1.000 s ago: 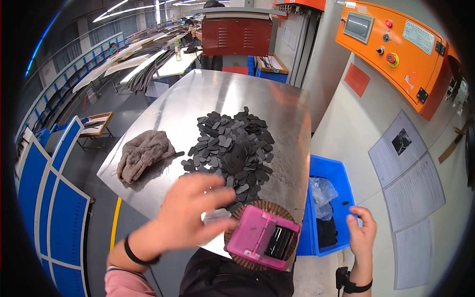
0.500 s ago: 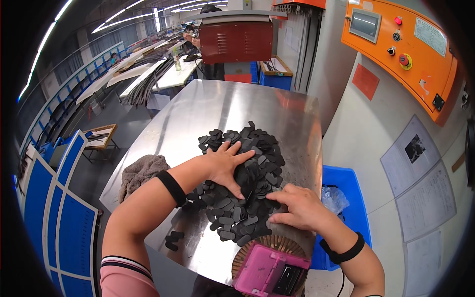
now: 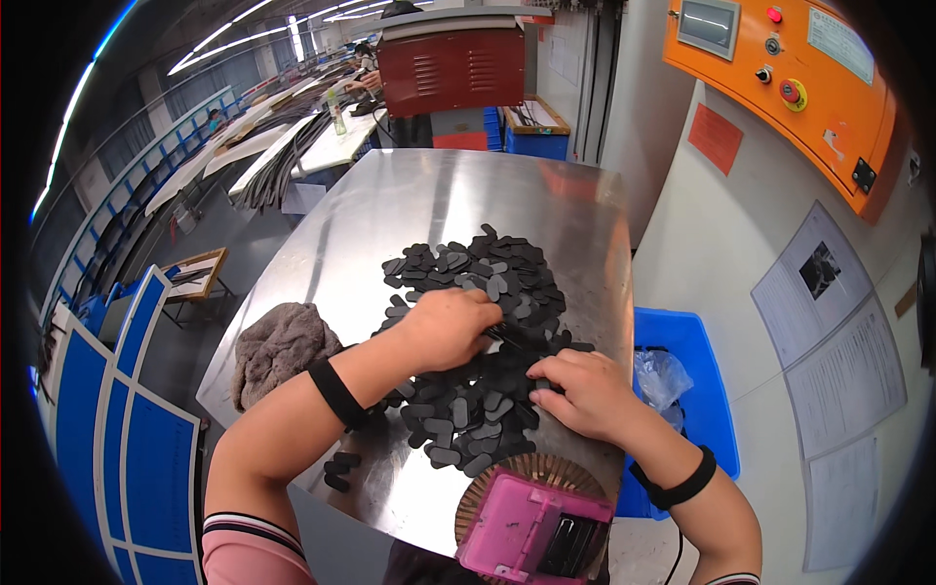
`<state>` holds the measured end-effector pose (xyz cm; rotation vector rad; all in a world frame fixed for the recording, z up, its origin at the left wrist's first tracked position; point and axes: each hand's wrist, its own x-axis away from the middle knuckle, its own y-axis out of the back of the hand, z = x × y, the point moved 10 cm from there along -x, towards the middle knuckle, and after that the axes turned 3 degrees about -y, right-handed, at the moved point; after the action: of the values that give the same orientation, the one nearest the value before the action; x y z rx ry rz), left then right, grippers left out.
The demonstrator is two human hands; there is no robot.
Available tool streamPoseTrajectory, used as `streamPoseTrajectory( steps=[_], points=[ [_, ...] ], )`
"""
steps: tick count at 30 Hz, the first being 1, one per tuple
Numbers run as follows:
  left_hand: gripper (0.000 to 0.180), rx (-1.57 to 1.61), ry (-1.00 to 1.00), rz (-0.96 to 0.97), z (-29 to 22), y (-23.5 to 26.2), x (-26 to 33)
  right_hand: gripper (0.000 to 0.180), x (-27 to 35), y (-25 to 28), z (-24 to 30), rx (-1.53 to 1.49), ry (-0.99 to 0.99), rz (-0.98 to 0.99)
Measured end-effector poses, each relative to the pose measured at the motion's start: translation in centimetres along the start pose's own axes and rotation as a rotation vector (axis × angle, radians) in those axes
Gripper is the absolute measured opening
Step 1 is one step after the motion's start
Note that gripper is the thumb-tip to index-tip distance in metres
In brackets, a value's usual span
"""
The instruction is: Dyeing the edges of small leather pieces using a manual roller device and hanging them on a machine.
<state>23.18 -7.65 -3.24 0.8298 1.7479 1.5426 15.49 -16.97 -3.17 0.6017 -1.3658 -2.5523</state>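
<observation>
A heap of flat black oval pieces (image 3: pixel 463 414) lies on the metal table. My left hand (image 3: pixel 450 327) is closed over the middle of the heap, its fingers curled around some of the black pieces; the fingertips are partly hidden. At the heap's right edge, my right hand (image 3: pixel 590 390) has its thumb and index finger apart, touching or just beside the pieces. I cannot make out anything held in it. A few more ovals (image 3: pixel 338 471) sit apart near the table's front left.
Left of the heap is a crumpled grey-brown cloth (image 3: pixel 281 353). A pink plastic box (image 3: pixel 502 522) rests on a round ribbed mat (image 3: pixel 478 497) at the front edge. A blue bin (image 3: pixel 717 400) with clear plastic stands right of the table (image 3: pixel 409 185), below an orange control panel (image 3: pixel 780 73).
My left hand has gone from lying spread on the heap to curling around pieces. The pieces beneath have shifted, some toward my right hand, which has barely moved. The view has tilted slightly.
</observation>
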Motion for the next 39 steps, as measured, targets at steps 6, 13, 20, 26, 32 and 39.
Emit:
streamPoseTrajectory(
  steps=[6,13,20,26,32,39],
  points=[
    [0.024,0.081,0.069,-0.084,2.4,0.7,0.4,0.016,0.0,0.4,-0.7,-0.164,-0.053,0.022],
    [0.033,0.147,0.178,-0.118,2.6,3.3,1.9,0.027,-0.5,1.5,-3.3,0.077,-0.134,-0.058],
    [0.029,0.001,-0.165,-0.026,-2.5,1.8,4.7,0.029,-0.1,1.9,-3.2,-0.101,-0.113,-0.134],
    [0.033,0.193,-0.144,-0.330,-5.7,6.9,6.3,0.022,1.7,3.9,-1.2,-0.487,-0.284,-0.077],
    [0.033,-0.001,-0.590,-0.777,-17.4,14.1,12.6,0.010,6.4,9.0,8.9,-0.827,-0.062,-0.064],
    [0.010,0.699,-0.531,-0.424,-18.3,12.9,10.8,0.017,10.4,10.9,11.5,-0.791,0.085,-0.126]
  ],
)
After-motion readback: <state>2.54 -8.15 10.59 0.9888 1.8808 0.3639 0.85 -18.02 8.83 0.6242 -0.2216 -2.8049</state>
